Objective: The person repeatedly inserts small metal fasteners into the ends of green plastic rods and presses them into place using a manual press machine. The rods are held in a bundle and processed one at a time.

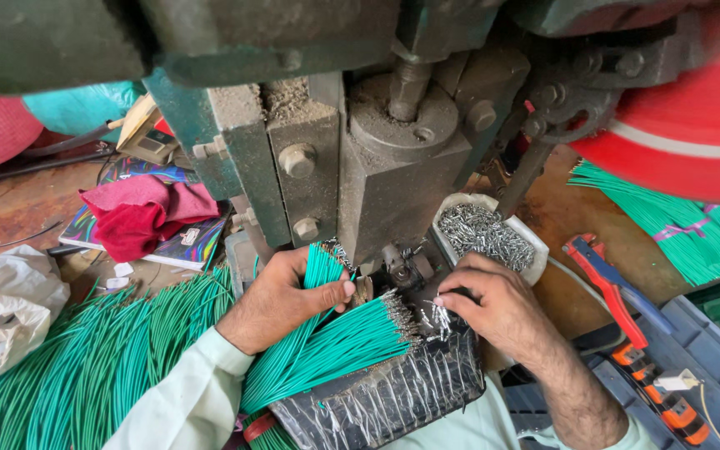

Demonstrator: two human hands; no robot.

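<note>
Left hand: the left hand (281, 296) is curled around a bunch of green wires (318, 279) right at the foot of the press (360, 158), thumb pressed against the fingers, gripping the strands upright.

Right hand: the right hand (489, 300) is bent over a small scatter of metal terminals (437, 317), fingertips drawn together and pinching at them; how many it has hold of I cannot tell.

Wires already fitted: a fan of green wires with metal tips (352, 337) lies on the plastic-wrapped block (385, 396) between the two hands, the tips pointing toward the press. These look done.

Wires left: a big heap of bare green wires (77, 367) sits off to the left, and another bundle (677, 221) lies far right. From the look of it, most of the work remains.

Supply: a white tray of terminals (483, 233) stands just behind the right hand, well filled.

Around: a red cloth (143, 212) at the left, a red-and-blue hand tool (610, 283) at the right.
</note>
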